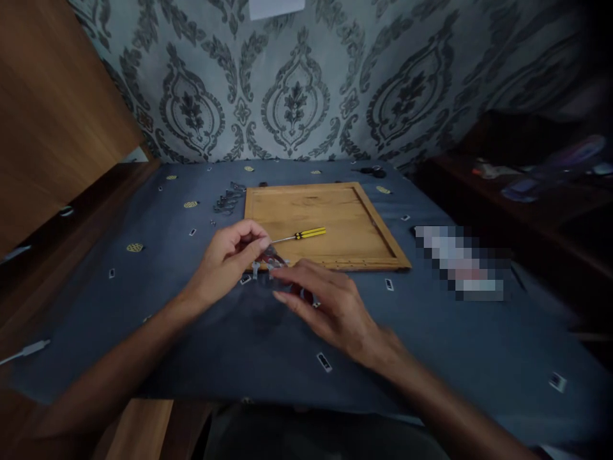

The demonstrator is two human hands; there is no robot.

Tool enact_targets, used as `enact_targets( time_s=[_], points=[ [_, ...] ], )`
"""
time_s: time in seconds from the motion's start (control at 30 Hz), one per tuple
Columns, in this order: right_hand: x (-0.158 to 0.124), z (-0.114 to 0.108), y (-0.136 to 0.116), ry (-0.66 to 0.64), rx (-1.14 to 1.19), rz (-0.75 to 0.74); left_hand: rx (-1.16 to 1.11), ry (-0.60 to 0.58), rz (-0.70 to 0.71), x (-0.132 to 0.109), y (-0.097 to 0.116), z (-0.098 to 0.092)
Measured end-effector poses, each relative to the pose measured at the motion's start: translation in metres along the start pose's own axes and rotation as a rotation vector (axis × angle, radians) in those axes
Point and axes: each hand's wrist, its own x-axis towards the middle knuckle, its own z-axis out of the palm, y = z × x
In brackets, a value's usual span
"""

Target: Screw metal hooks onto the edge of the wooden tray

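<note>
My left hand (230, 255) is curled, its fingertips pinching a small grey and red part (272, 259) just in front of the wooden tray (378, 227). My right hand (325, 303) reaches in from the right with fingers stretched, its fingertips touching the same small part low over the blue cloth. A yellow-handled screwdriver (301, 235) lies inside the tray, its tip pointing toward my left hand.
A blue patterned cloth (239, 345) covers the table. Several small grey metal parts (230, 197) lie left of the tray's far corner. A dark object (373, 171) sits near the wall. A wooden panel (52, 108) stands left, a dark cluttered shelf (527, 185) right.
</note>
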Motion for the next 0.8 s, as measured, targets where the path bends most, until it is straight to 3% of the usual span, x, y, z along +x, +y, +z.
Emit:
enact_targets(
  time_s=[0.13,0.27,0.4,0.47,0.8],
  points=[
    [-0.030,0.015,-0.012,0.102,-0.014,0.050,-0.035,-0.098,-0.078,-0.018,0.002,0.012],
    [-0.057,0.025,-0.017,0.139,-0.045,0.128,-0.124,-0.127,-0.151,-0.039,-0.010,0.026],
    [-0.076,0.032,-0.018,0.170,0.074,0.325,-0.095,-0.138,-0.120,-0.055,-0.026,0.038],
    [-0.081,0.033,-0.017,0.156,0.051,0.351,-0.113,-0.134,-0.096,-0.058,-0.030,0.042],
    [-0.078,0.033,-0.009,0.106,0.017,0.241,0.032,-0.101,0.127,-0.064,-0.025,0.041]
  ],
)
